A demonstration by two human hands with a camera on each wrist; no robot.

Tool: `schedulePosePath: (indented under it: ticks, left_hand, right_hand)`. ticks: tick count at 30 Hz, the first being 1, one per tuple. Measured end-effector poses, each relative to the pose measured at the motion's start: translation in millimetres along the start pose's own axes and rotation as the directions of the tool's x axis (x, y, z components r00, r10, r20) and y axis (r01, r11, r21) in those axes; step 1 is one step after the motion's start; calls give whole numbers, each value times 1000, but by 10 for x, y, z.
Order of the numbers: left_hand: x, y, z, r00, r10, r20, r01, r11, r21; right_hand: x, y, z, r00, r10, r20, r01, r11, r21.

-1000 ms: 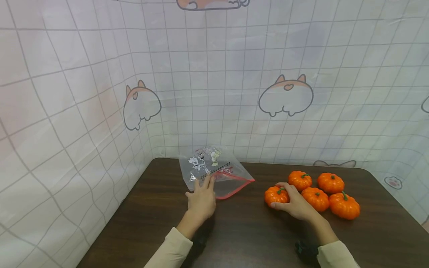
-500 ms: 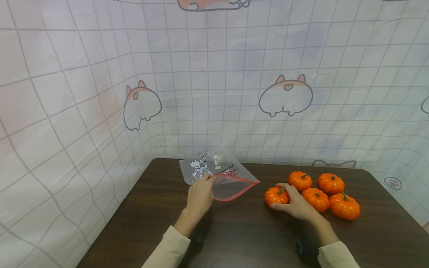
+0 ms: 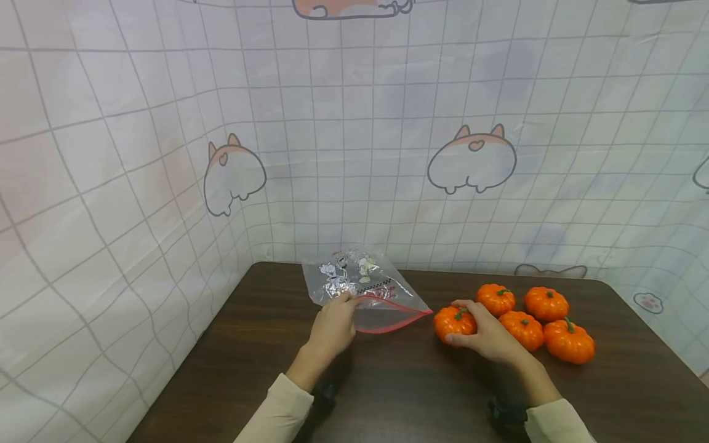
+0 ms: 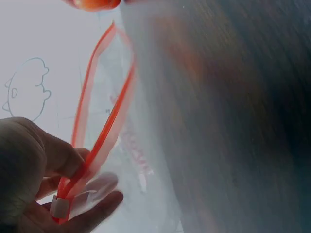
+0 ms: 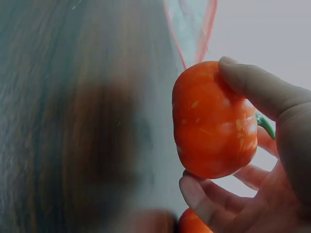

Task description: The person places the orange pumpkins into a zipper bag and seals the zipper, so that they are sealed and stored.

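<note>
First, nearest the camera: two pale sleeves point(image 3: 277, 409) reach in over a dark wood-grain table point(image 3: 410, 387).

Left hand point(image 3: 331, 329): thumb and finger pinch the red zip band point(image 3: 382, 332) of a clear printed bag point(image 3: 362, 292), close to its white slider point(image 4: 60, 208). Other fingers less bent, seen behind the plastic. Bag's mouth gapes, its far corner pointing at the right hand.

Right hand point(image 3: 490, 335): partly closed, thumb and fingers round a ribbed orange pumpkin point(image 3: 451, 325) with a green stem. Pumpkin sits just beside that bag corner, outside the mouth; cannot tell whether they touch, nor whether it is clear of the table.

Beyond the right hand, four more pumpkins in a close group: near left point(image 3: 520, 330), near right point(image 3: 568, 341), far left point(image 3: 495, 299), far right point(image 3: 546, 303). No hand grips any of these.

Progress, as judged: early. Mouth parted, one pumpkin in hand; none seen inside the bag. All five remain outside, and the zip is unfastened.

Farthest, behind the table: hanging cloth point(image 3: 360, 154), grid-lined, with cartoon animals.
</note>
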State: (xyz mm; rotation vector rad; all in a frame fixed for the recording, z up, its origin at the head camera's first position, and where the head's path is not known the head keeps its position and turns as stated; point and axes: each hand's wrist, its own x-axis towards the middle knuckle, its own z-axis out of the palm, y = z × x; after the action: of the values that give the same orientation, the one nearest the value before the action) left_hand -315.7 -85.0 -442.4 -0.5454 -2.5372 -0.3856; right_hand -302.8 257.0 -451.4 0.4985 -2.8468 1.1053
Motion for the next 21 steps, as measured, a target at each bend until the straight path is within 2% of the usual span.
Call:
schedulePosePath:
  ticks: [10,15,21]
  left_hand:
    - [20,31,-26,999,-4,-33,8,995,102]
    - [26,30,-23,998,30,-46,-26,997,69]
    - [18,70,-10,998,51,-36,-51,999,-4]
  right_hand:
    - [-4,-270,-6,1000,-24,15,23,996,84]
    - [7,-415,58,999,-35,17,32,992,123]
    - [22,-553,190,998,-66,-25,69,989,132]
